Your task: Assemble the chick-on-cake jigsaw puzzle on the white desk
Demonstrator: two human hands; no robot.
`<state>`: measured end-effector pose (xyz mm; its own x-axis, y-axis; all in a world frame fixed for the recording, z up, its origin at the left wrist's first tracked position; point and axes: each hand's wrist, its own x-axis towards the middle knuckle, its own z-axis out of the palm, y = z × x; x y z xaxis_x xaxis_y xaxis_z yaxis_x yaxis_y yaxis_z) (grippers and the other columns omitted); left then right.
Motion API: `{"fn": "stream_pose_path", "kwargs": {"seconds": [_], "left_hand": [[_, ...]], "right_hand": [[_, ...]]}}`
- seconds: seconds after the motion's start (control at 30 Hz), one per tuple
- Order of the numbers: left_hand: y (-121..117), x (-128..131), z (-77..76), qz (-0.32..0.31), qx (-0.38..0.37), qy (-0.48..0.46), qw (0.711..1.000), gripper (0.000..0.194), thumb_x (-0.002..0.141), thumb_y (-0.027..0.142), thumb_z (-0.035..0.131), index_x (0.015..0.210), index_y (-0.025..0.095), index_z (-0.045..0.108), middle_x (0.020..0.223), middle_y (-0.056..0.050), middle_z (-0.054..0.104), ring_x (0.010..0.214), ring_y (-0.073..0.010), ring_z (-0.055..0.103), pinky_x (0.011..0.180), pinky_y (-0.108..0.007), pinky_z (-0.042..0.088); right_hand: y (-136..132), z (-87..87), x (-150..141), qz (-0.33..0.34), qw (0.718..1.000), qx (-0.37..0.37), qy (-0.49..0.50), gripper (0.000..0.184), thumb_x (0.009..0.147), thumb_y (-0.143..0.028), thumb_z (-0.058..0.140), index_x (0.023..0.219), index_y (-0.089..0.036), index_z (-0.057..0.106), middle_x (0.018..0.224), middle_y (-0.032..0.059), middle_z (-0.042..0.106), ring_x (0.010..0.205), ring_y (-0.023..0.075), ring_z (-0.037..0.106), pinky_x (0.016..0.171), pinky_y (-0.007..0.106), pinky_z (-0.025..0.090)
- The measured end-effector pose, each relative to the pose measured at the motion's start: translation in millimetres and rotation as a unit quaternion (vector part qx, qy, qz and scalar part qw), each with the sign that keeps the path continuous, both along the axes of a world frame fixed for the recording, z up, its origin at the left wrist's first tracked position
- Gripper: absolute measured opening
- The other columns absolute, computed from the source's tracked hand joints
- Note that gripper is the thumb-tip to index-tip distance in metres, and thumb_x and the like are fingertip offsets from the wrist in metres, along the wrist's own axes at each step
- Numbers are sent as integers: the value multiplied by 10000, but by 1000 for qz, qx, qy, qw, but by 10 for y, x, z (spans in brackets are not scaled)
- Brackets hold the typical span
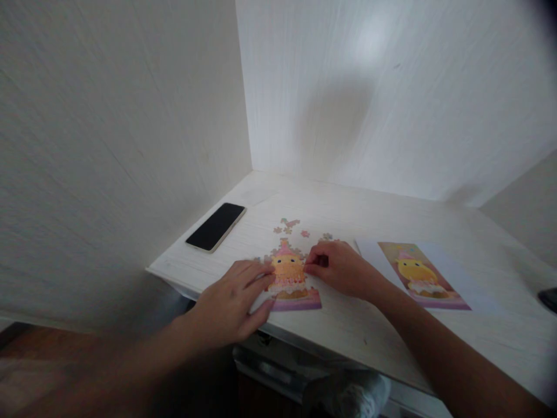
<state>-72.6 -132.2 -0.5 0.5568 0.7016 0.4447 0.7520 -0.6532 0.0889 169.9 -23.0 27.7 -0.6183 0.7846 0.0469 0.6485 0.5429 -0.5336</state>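
A partly joined jigsaw puzzle (289, 281) lies near the table's front edge, showing a yellow figure with a pink hat and ruffle above a purple strip. My left hand (237, 299) rests flat along its left side, fingers stretched out and fingertips on the pieces. At the puzzle's right edge, my right hand (339, 267) has thumb and forefinger pinched together; whatever lies between them is too small to make out. Several loose puzzle pieces (290, 223) are scattered just beyond the puzzle, and a few more (327, 237) sit partly behind my right hand.
A printed reference picture (420, 276) of the same figure lies on white paper to the right. Toward the left edge is a dark-screened phone (216, 226). White panels (348, 87) enclose the table (348, 331) at the back and left. A dark object (549, 299) shows at far right.
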Motion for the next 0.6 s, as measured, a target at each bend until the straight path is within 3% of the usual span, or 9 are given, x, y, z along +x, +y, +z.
{"fn": "stream_pose_path", "kwargs": {"seconds": [0.27, 0.47, 0.6], "left_hand": [[-5, 5, -11, 1, -14, -33, 999, 406, 885, 262, 581, 1258, 109, 531, 1256, -156, 571, 1205, -274, 505, 1037, -478, 458], [21, -10, 105, 25, -83, -117, 989, 364, 918, 243, 541, 1273, 164, 537, 1284, -118, 562, 1213, -215, 510, 1036, -395, 472], [75, -76, 189, 29, -57, -89, 994, 322, 913, 242, 558, 1225, 166, 578, 1207, -113, 605, 1156, -230, 539, 1018, -438, 468]], "right_hand": [[-20, 19, -68, -30, 999, -12, -7, 99, 811, -194, 659, 728, -179, 712, 704, 30, 692, 623, 159, 584, 598, 284, 397], [-47, 26, -89, -26, 1000, -15, -4, 89, 816, -166, 653, 784, -184, 734, 737, 25, 705, 644, 157, 590, 613, 283, 397], [-51, 30, -75, -40, 999, 15, -10, 133, 865, -214, 627, 797, -179, 735, 751, 33, 708, 654, 164, 598, 622, 291, 403]]}}
